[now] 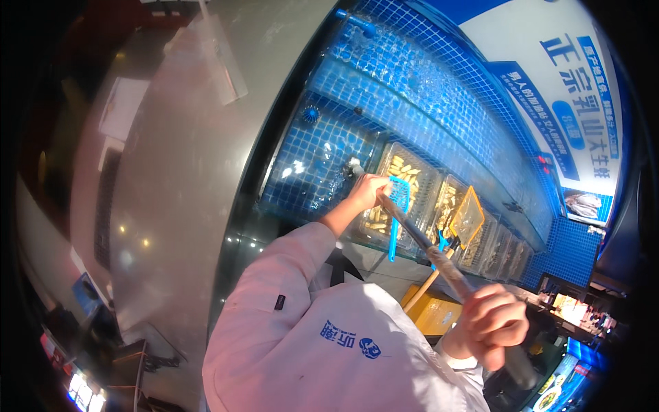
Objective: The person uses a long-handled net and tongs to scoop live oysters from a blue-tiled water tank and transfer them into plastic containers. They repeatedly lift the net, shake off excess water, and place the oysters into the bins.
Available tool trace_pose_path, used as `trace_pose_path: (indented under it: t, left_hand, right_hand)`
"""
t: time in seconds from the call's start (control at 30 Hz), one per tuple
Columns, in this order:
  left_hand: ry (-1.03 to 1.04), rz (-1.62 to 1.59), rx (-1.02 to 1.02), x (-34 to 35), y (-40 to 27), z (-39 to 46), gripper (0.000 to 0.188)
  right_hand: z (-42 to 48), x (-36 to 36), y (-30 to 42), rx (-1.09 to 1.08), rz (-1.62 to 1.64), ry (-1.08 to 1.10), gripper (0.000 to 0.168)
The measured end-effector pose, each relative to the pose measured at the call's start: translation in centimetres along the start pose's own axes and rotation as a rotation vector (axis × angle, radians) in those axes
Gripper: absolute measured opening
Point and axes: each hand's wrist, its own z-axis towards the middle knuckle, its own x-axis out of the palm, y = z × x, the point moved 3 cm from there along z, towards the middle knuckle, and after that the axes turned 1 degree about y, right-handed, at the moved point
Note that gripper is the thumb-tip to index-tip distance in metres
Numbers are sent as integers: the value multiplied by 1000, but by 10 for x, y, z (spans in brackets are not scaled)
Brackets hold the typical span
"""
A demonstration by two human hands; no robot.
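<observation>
My left hand [369,190] and my right hand [495,325] are both closed around one long grey pole [430,248], which slants across the view in front of my chest. The left grips near its far end, over a blue-tiled water tank [314,159]; the right holds it lower, close to my side. Beyond my left hand a pale tip [355,166] shows by rippled water. A blue slotted scoop [399,195] lies just beside my left hand. Under it, a clear plastic basket [394,149] holds elongated yellowish shellfish [404,167].
More clear baskets [486,247] line the tank. An orange-framed net [467,220] and a wooden handle [425,289] lean at its near edge. A glass partition [412,105] divides the water. Left is a grey floor [175,170]; a brown box [437,311] stands near my right arm.
</observation>
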Motion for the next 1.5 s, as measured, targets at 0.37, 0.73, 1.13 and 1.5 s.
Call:
trace_pose_path:
  t: [0.37,0.73,1.13,1.5]
  left_hand:
    - [102,28,-3,5,-15,-22,11]
    - [99,127,-92,-1,-22,-29,7]
    - [56,205,69,-3,0,11,13]
    - [-15,96,-23,6,14,21,19]
  right_hand:
    - [8,-41,12,79,-104,-197,31]
    - [-8,-82,14,150,77,-260,35]
    - [-27,-79,3,84,-5,-271,31]
    - [-32,-41,5,90,-163,-131,35]
